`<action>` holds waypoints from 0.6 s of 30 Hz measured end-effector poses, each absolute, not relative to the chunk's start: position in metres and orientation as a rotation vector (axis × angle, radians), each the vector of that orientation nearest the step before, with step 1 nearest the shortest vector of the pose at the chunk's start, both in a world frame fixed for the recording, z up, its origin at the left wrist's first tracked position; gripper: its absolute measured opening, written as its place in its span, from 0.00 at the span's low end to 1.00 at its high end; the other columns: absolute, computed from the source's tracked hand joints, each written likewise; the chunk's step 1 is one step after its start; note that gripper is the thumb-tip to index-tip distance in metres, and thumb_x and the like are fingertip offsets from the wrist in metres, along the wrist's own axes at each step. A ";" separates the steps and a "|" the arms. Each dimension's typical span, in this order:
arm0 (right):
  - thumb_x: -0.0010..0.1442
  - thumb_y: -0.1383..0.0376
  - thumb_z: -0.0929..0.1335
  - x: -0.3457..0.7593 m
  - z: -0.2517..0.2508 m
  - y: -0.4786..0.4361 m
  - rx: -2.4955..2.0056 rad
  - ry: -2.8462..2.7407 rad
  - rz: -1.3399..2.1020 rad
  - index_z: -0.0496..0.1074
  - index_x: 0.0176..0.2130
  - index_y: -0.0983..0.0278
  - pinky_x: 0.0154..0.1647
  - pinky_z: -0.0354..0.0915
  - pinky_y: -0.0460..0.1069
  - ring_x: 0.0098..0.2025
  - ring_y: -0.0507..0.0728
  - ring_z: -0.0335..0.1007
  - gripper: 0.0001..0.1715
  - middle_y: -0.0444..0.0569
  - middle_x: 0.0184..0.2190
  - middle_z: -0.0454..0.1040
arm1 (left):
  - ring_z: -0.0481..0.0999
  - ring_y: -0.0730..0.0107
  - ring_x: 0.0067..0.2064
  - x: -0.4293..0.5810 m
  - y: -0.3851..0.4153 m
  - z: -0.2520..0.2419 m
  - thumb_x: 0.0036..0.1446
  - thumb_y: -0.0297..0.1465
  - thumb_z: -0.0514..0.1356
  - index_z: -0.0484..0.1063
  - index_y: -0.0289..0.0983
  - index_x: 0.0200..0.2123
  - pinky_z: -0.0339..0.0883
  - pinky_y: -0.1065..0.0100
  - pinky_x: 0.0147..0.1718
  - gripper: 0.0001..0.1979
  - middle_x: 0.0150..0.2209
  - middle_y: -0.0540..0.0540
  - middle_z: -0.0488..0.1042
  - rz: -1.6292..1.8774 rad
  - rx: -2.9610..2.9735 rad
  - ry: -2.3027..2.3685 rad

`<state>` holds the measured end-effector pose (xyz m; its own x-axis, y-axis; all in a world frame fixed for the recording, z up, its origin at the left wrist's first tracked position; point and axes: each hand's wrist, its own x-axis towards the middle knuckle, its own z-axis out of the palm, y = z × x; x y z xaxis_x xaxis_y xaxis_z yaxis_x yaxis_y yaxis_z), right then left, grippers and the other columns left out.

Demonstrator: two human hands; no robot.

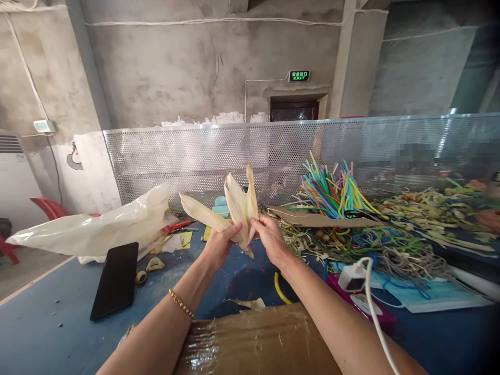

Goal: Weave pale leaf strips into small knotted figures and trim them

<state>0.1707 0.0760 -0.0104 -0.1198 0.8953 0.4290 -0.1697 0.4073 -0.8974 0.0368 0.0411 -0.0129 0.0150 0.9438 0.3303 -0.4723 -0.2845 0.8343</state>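
Pale, dry corn husks (237, 200) fan upward in the middle of the view, joined in a bunch at a narrow base. My left hand (221, 244) is closed on the lower left of the bunch, where one long husk points out to the left. On the other side, my right hand (270, 238) pinches the husks near their base with thumb and fingers. Both hands are raised over the blue table (74, 312), beyond a taped cardboard box (258, 344) close to my body. A loose scrap of husk (250, 304) lies behind the box.
A black phone (114, 281) and a large plastic bag (117, 219) lie left. To the right are colourful pipe cleaners (336, 190), a cardboard sheet (324, 217), a white charger (353, 275) with cable and a blue mask (433, 291). A perforated metal screen (195, 161) stands behind. Another person's hand (490, 220) shows far right.
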 end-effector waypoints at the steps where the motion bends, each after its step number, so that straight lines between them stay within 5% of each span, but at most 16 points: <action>1: 0.51 0.53 0.71 0.171 -0.010 0.077 -0.712 -1.374 1.021 0.76 0.32 0.64 0.28 0.66 0.50 0.29 0.58 0.72 0.16 0.47 0.23 0.75 | 0.75 0.67 0.32 0.036 0.041 -0.013 0.43 0.34 0.72 0.75 0.32 0.31 0.69 0.67 0.34 0.14 0.30 0.44 0.77 1.543 1.081 0.588; 12: 0.50 0.50 0.74 0.170 0.005 0.057 -0.557 -1.309 1.175 0.78 0.35 0.65 0.34 0.71 0.53 0.33 0.60 0.75 0.22 0.52 0.31 0.79 | 0.78 0.59 0.37 0.026 0.039 -0.003 0.52 0.50 0.64 0.77 0.31 0.41 0.71 0.63 0.35 0.27 0.37 0.37 0.80 1.381 1.099 0.499; 18: 0.45 0.55 0.77 0.175 0.002 0.073 -0.484 -1.105 1.130 0.77 0.36 0.61 0.39 0.71 0.54 0.38 0.61 0.75 0.19 0.49 0.34 0.79 | 0.79 0.58 0.34 0.016 0.045 -0.004 0.47 0.34 0.70 0.75 0.30 0.39 0.73 0.61 0.32 0.17 0.35 0.38 0.80 1.525 1.032 0.782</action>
<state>0.1748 0.0728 0.0022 0.0105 0.8933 0.4493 -0.4697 0.4011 -0.7864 0.0162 0.0447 -0.0035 -0.0396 0.9786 0.2018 -0.4071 -0.2002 0.8912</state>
